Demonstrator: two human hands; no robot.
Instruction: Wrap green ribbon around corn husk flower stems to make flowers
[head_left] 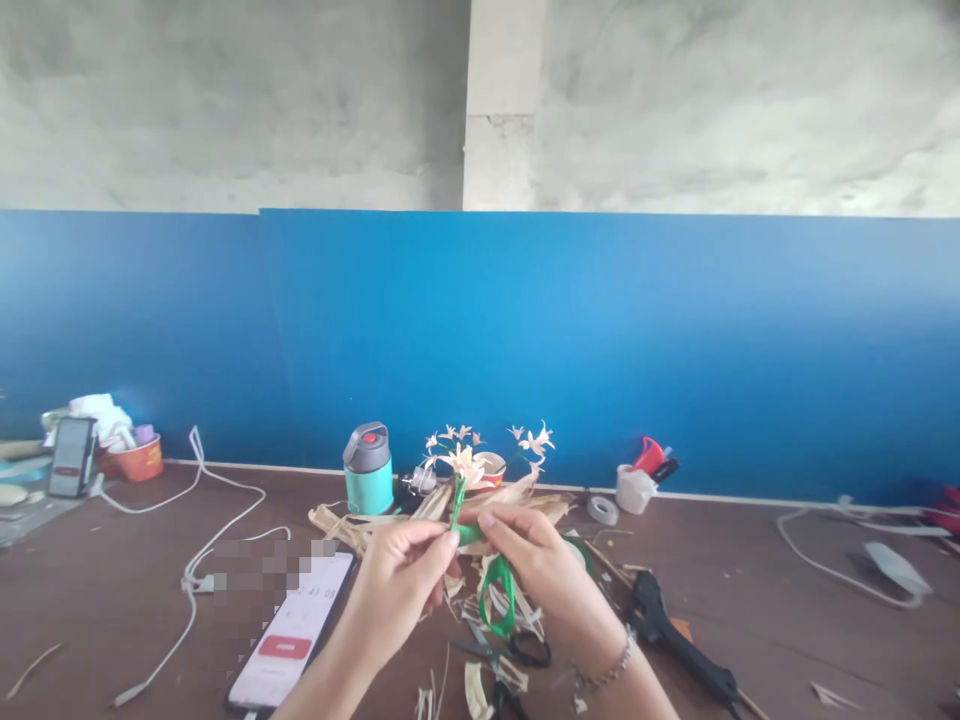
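My left hand point(401, 580) and my right hand point(536, 560) meet above the table, both pinched on the green stem of a pale craft flower point(466, 465). The flower head stands up just above my fingertips. A loop of green tape or ribbon point(496, 600) hangs down from my right hand. Below my hands lie straw-coloured husk strips point(352, 525) and scraps, with scissors point(517, 650) among them.
A phone point(292, 630) lies at my left on the brown table. A teal bottle point(368, 470), more finished flowers point(532, 440), a tape roll point(602, 510), a cup of tools point(637, 485), a black glue gun point(675, 630) and white cables point(202, 540) surround them. Blue wall behind.
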